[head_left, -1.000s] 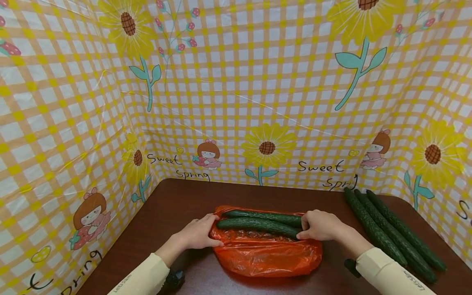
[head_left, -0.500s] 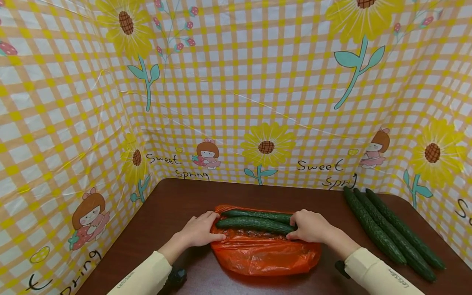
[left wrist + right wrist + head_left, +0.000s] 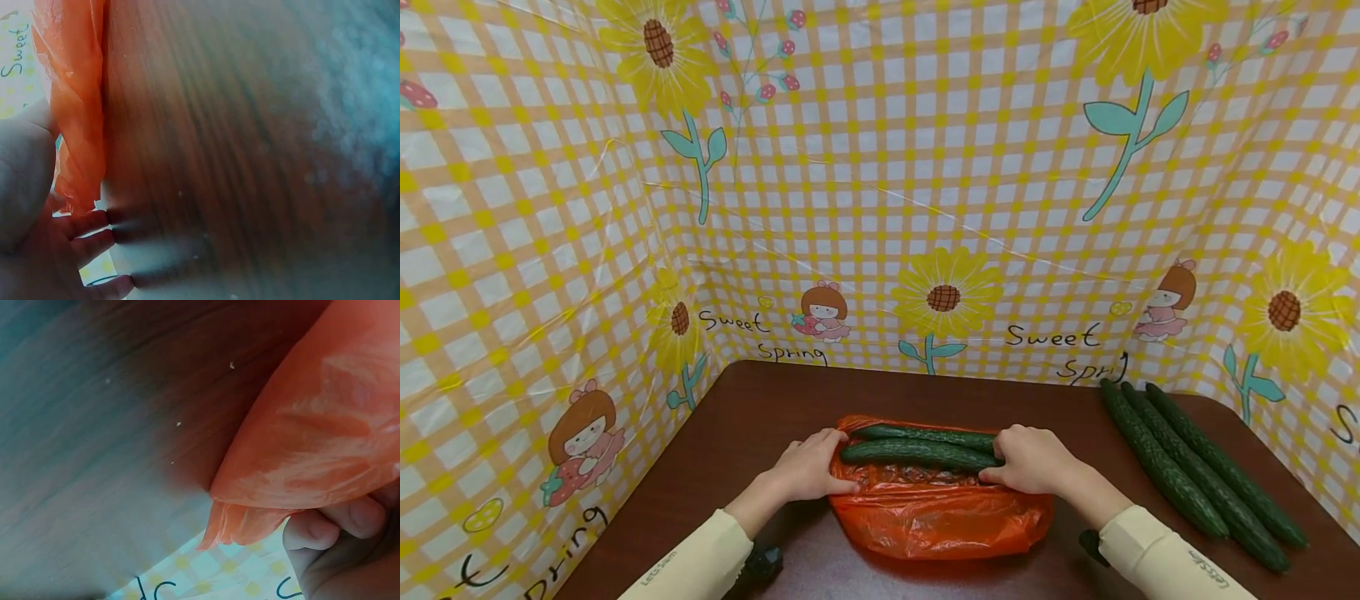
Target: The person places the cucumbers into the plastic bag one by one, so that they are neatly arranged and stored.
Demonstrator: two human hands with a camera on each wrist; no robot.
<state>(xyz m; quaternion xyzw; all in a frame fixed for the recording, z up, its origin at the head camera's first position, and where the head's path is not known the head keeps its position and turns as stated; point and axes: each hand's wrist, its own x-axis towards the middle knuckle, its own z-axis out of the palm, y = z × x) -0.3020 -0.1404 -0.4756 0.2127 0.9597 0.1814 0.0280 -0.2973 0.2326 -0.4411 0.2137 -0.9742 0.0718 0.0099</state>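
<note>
Two dark green cucumbers [image 3: 917,454] lie side by side in the mouth of an orange plastic bag [image 3: 940,525] on the table. My left hand [image 3: 808,465] holds the bag's left end, thumb in front and fingers behind. In the left wrist view, several fingertips [image 3: 109,287] of that hand reach down by the table beside the bag [image 3: 81,119]. My right hand [image 3: 1033,460] grips the cucumbers' right ends, thumb at the front, covering those ends. The right wrist view shows its curled fingers [image 3: 312,531] against the bag [image 3: 325,437]; the cucumbers are hidden there.
Several more cucumbers [image 3: 1195,467] lie together on the right side of the dark brown table [image 3: 760,392]. A checked, flower-printed sheet [image 3: 880,208] rises behind the table and at both sides. A dark object [image 3: 763,562] shows beneath my left wrist.
My right hand has slid a little left along the cucumbers, covering more of their right ends. My left hand has barely moved, its thumb reaching slightly further over the bag.
</note>
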